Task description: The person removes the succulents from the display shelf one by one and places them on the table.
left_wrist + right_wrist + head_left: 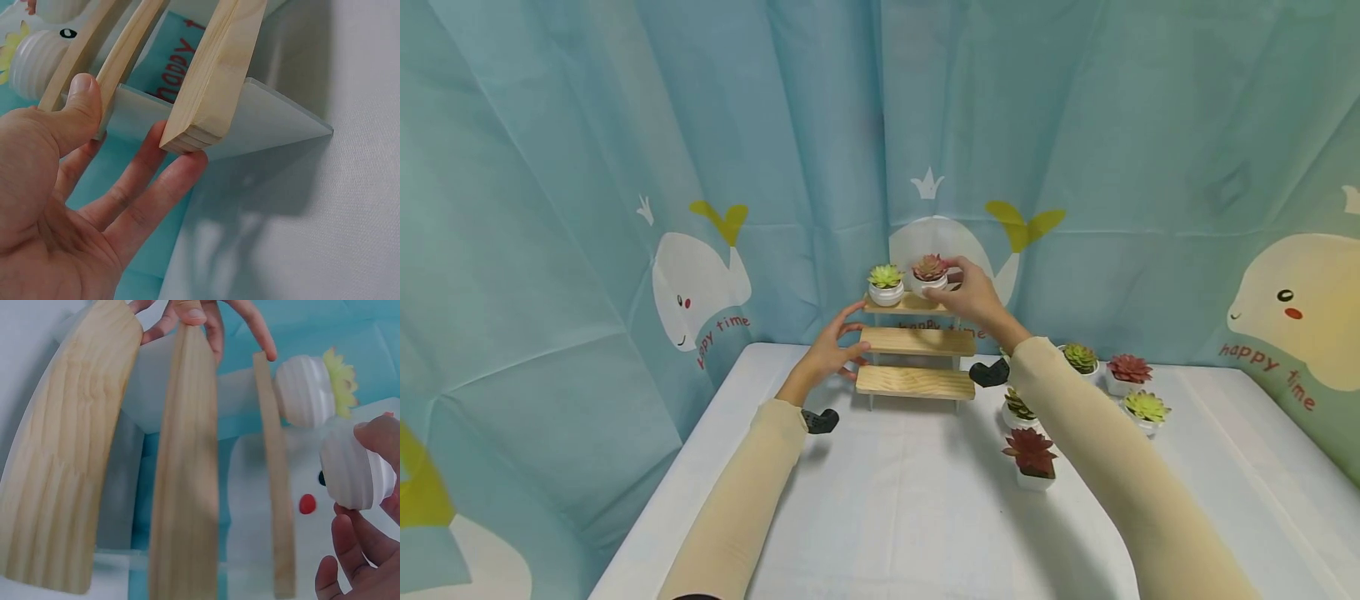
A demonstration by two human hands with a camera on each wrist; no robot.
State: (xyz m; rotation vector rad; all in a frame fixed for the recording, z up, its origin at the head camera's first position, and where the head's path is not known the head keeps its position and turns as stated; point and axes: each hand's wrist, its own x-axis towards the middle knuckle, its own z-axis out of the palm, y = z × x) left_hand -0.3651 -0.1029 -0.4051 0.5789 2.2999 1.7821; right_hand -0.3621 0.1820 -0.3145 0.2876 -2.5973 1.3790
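Note:
A stepped shelf (917, 340) with three wooden boards on pale side panels stands at the back of the table. My left hand (826, 354) holds it by its left side; in the left wrist view the thumb (84, 100) lies on one board's end and fingertips touch the front board's end. A pink-tipped succulent in a white pot (930, 286) is pinched by my right hand (973, 293) over the top board. In the right wrist view a gap shows between this pot (353, 470) and the board (275, 481). Left of it, a green succulent (886, 283) stands on that board.
Several potted succulents stand on the table to the right, among them a dark red one (1030, 454), a red one (1129, 372) and a lime-green one (1146, 408). My right forearm reaches over some of them. A blue curtain (827, 167) hangs behind the table.

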